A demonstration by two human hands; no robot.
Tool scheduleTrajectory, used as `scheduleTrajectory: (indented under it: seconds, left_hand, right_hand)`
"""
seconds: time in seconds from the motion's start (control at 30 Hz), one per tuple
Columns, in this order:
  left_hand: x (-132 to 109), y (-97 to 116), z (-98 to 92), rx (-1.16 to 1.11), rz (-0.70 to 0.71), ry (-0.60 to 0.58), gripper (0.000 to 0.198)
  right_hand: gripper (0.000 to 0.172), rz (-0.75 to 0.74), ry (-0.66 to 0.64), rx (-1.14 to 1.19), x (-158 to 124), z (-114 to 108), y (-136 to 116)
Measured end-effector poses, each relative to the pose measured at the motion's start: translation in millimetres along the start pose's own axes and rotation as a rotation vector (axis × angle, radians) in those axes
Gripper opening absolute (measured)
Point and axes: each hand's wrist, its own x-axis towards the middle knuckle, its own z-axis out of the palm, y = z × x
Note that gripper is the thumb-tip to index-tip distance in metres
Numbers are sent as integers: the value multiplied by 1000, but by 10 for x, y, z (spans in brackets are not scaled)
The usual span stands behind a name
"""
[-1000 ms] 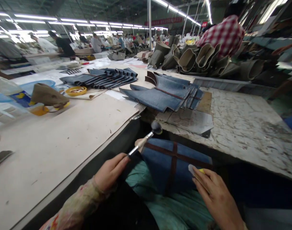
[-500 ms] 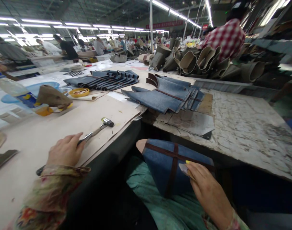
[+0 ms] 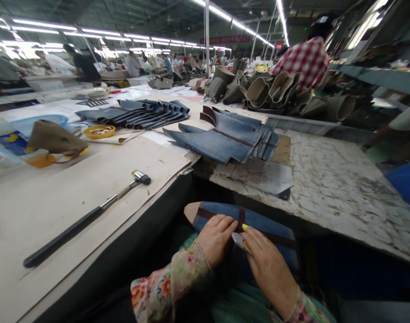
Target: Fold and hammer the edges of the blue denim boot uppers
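Note:
A blue leather piece (image 3: 279, 231) with crossed dark brown strips and a pale pointed tip lies over my lap. My left hand (image 3: 217, 237) rests on it with bent fingers near the crossing of the strips; its fingertips are partly hidden. Close beside, my right hand (image 3: 274, 264) is closed around a small flat-bladed tool (image 3: 237, 240), whose grey blade points toward my left fingers. A yellow covering shows on one right fingertip. On the table to the left lies a hammer (image 3: 90, 218) with a long black grip, touched by neither hand.
Stacked blue leather pieces (image 3: 225, 134) overlap the gap between the pale left table (image 3: 90, 184) and the worn right table (image 3: 339, 188). More folded blue pieces (image 3: 140, 112), a yellow dish (image 3: 99, 131) and a bottle (image 3: 12, 141) stand farther left. Olive rolled parts (image 3: 258, 92) pile up near a person in checks.
My left hand has let go of the hammer and moved right onto the blue leather piece. The right hand still holds the small tool. The view has turned slightly to the right.

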Motion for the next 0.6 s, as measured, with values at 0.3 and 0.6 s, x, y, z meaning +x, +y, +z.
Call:
scheduleTrajectory:
  seconds: [0.3,0.6]
  left_hand:
    - [139,96,-57,158,-51,-156,33]
    - [6,84,-12,56,-62,-59,42]
  right_hand:
    - [32,49,-31,39,127,45,43]
    - [35,-42,23,-79,-47,56,-1]
